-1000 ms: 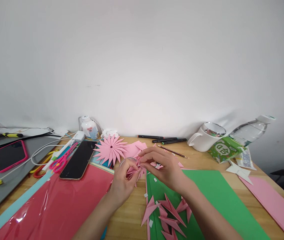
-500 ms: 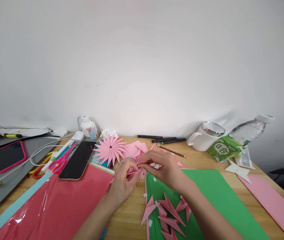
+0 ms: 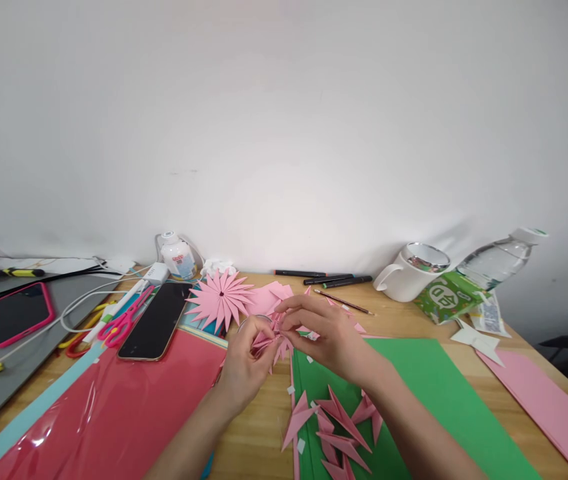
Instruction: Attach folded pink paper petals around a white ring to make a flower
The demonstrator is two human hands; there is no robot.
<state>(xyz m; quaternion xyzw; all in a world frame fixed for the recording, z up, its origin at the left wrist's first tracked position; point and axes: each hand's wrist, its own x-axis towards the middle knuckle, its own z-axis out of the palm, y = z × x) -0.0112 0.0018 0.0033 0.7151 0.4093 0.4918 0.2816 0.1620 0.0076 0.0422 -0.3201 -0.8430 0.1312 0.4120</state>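
Pink folded paper (image 3: 284,347) is pinched by the left hand (image 3: 245,361) and the right hand (image 3: 330,338), beside one pink star (image 3: 223,301); right of this star, three markers (image 3: 328,280) are seen.

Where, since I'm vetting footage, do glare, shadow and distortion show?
Head view: white glare on the glossy red plastic-covered sheet; head view: soft shadow on the white wall by the white cylindrical mug; head view: the clear plastic bottle leans outward, perhaps wide-angle stretch.
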